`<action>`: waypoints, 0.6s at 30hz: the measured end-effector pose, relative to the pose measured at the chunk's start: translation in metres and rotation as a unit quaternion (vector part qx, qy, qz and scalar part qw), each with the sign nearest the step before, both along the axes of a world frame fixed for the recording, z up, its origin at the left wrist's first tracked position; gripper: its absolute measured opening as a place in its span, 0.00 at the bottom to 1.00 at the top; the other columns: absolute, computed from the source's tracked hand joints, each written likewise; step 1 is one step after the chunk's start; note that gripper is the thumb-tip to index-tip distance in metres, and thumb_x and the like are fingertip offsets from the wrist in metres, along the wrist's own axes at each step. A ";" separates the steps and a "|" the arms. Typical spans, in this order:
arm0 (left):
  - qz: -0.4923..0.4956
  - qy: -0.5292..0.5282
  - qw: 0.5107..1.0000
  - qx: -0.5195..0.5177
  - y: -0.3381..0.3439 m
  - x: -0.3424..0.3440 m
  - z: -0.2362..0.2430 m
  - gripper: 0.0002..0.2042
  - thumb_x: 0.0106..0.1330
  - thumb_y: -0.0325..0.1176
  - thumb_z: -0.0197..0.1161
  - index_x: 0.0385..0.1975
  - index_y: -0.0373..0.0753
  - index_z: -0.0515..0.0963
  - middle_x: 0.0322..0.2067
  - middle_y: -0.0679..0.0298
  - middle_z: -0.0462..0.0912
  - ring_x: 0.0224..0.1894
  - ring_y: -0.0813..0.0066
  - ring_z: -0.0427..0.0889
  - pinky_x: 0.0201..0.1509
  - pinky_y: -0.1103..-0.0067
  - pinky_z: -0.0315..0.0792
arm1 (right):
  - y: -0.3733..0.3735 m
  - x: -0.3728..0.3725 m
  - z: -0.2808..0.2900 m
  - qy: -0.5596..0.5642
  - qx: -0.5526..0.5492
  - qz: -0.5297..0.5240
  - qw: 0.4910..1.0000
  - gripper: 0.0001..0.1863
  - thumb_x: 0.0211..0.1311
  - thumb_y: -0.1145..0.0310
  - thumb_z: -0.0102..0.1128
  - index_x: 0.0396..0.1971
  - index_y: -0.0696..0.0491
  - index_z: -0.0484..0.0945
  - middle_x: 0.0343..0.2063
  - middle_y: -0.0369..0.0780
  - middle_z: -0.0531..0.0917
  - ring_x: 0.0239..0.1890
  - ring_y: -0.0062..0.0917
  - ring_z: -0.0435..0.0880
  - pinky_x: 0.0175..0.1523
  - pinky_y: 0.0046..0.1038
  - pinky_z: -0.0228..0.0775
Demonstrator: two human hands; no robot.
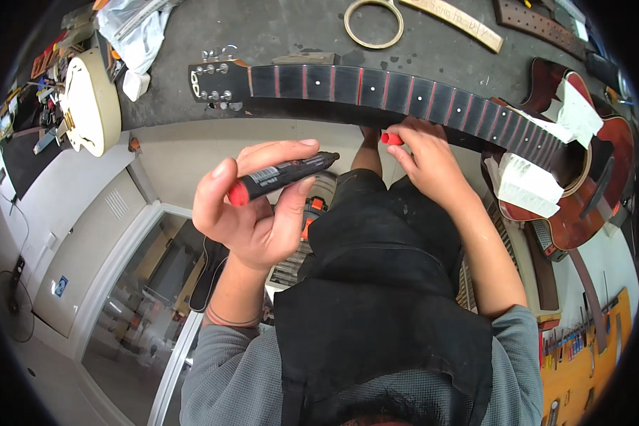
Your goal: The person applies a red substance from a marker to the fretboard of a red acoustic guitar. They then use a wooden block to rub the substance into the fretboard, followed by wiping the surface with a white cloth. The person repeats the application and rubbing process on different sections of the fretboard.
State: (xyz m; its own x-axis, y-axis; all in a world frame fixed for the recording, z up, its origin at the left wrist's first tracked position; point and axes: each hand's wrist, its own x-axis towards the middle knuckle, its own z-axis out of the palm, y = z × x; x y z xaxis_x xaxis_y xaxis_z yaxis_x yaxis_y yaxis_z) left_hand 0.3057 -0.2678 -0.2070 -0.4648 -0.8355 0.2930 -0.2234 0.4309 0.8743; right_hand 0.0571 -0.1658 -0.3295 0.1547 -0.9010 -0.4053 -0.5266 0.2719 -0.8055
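My left hand [252,213] is raised at the left, its fingers closed around a black marker pen [280,179] with a red end. The pen's dark tip points to the right and is uncovered. Near the table's front edge, my right hand [426,153] pinches a small red marker cap [390,138] between thumb and fingers; its other fingertips are hidden at the guitar neck. The dark fretboard [422,99] stretches across the table, with red lines across it and pale dots. At its left end is the black headstock [220,82] with metal tuners.
The reddish-brown guitar body [603,170] lies at the right, with white paper [529,184] beside the soundhole. A cream guitar body [92,103] stands at the left. On the grey table [263,32] lie a round wooden ring [374,42] and a pale wooden strip [454,23].
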 end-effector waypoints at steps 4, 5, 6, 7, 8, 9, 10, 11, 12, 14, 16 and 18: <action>0.049 0.057 0.994 0.078 0.013 0.013 0.022 0.40 0.72 0.14 0.65 0.77 0.42 0.48 0.53 0.36 0.84 0.51 0.52 0.89 0.59 0.59 0.85 | -0.002 0.007 0.028 -0.003 -0.043 -0.011 0.999 0.13 0.75 0.63 0.65 0.52 0.52 0.83 0.45 0.45 0.88 0.50 0.46 0.85 0.60 0.44 0.72; 0.057 0.068 0.991 0.104 0.015 0.017 0.030 0.40 0.73 0.14 0.63 0.77 0.43 0.46 0.55 0.36 0.83 0.53 0.52 0.88 0.60 0.58 0.84 | -0.004 0.008 0.043 -0.010 -0.028 -0.007 1.000 0.13 0.75 0.63 0.65 0.52 0.52 0.83 0.45 0.44 0.88 0.50 0.46 0.85 0.60 0.44 0.72; 0.061 0.085 0.987 0.120 0.015 0.019 0.038 0.37 0.75 0.15 0.62 0.77 0.42 0.49 0.55 0.38 0.83 0.54 0.54 0.87 0.62 0.58 0.84 | -0.005 0.011 0.060 -0.017 -0.013 -0.003 1.000 0.13 0.75 0.63 0.65 0.53 0.52 0.83 0.45 0.44 0.88 0.50 0.46 0.85 0.60 0.43 0.72; 0.075 0.101 0.982 0.137 0.016 0.020 0.047 0.37 0.75 0.15 0.62 0.77 0.42 0.49 0.55 0.38 0.84 0.54 0.54 0.88 0.62 0.59 0.84 | -0.005 0.016 0.079 -0.024 0.004 -0.003 1.000 0.13 0.75 0.63 0.65 0.53 0.52 0.83 0.46 0.44 0.88 0.50 0.46 0.85 0.60 0.43 0.72; 0.088 0.118 0.977 0.155 0.017 0.020 0.057 0.37 0.75 0.15 0.62 0.77 0.42 0.50 0.54 0.38 0.84 0.54 0.54 0.88 0.62 0.59 0.84 | -0.004 0.022 0.095 -0.038 -0.017 -0.013 0.999 0.13 0.75 0.64 0.66 0.54 0.51 0.82 0.45 0.43 0.88 0.49 0.45 0.84 0.59 0.42 0.73; 0.101 0.133 0.971 0.172 0.018 0.019 0.067 0.36 0.75 0.15 0.62 0.77 0.41 0.50 0.54 0.39 0.84 0.53 0.54 0.88 0.62 0.59 0.84 | -0.007 0.027 0.114 -0.045 -0.019 -0.021 0.999 0.13 0.75 0.64 0.66 0.54 0.51 0.82 0.45 0.43 0.88 0.49 0.44 0.84 0.59 0.41 0.73; 0.113 0.156 0.963 0.189 0.018 0.018 0.075 0.36 0.76 0.16 0.62 0.77 0.41 0.50 0.54 0.40 0.84 0.53 0.55 0.89 0.62 0.60 0.84 | -0.011 0.032 0.134 -0.050 -0.021 -0.027 0.998 0.13 0.75 0.64 0.66 0.54 0.51 0.83 0.45 0.42 0.88 0.49 0.43 0.84 0.59 0.41 0.73; 0.114 0.170 0.960 0.193 0.020 0.019 0.082 0.36 0.76 0.16 0.62 0.77 0.41 0.51 0.54 0.40 0.84 0.52 0.55 0.89 0.62 0.60 0.84 | -0.013 0.037 0.151 -0.055 -0.024 -0.033 0.998 0.13 0.75 0.65 0.67 0.54 0.51 0.83 0.45 0.42 0.88 0.49 0.43 0.84 0.58 0.41 0.74; 0.114 0.183 0.957 0.196 0.022 0.021 0.089 0.36 0.76 0.16 0.62 0.78 0.41 0.51 0.54 0.40 0.84 0.52 0.56 0.89 0.62 0.60 0.84 | -0.012 0.042 0.162 -0.055 -0.056 -0.034 0.996 0.14 0.74 0.65 0.68 0.54 0.51 0.83 0.46 0.42 0.88 0.49 0.41 0.83 0.58 0.40 0.75; 0.111 0.201 0.954 0.194 0.024 0.025 0.100 0.36 0.76 0.16 0.62 0.78 0.41 0.51 0.54 0.41 0.85 0.52 0.57 0.89 0.62 0.61 0.85 | -0.013 0.051 0.185 -0.065 -0.074 -0.042 0.994 0.13 0.73 0.66 0.69 0.54 0.51 0.83 0.46 0.41 0.88 0.50 0.41 0.84 0.58 0.40 0.75; 0.102 0.207 0.956 0.184 0.027 0.030 0.111 0.36 0.76 0.17 0.63 0.78 0.41 0.51 0.54 0.42 0.85 0.51 0.58 0.89 0.62 0.61 0.85 | -0.013 0.059 0.208 -0.067 -0.091 -0.049 0.992 0.14 0.71 0.67 0.70 0.53 0.51 0.84 0.46 0.41 0.89 0.49 0.40 0.85 0.57 0.39 0.76; 0.090 0.216 0.956 0.176 0.028 0.034 0.121 0.36 0.75 0.17 0.63 0.78 0.41 0.51 0.54 0.42 0.85 0.51 0.58 0.89 0.61 0.62 0.85 | -0.014 0.065 0.225 -0.071 -0.114 -0.045 0.990 0.14 0.71 0.68 0.71 0.53 0.51 0.84 0.45 0.41 0.89 0.48 0.40 0.85 0.57 0.40 0.76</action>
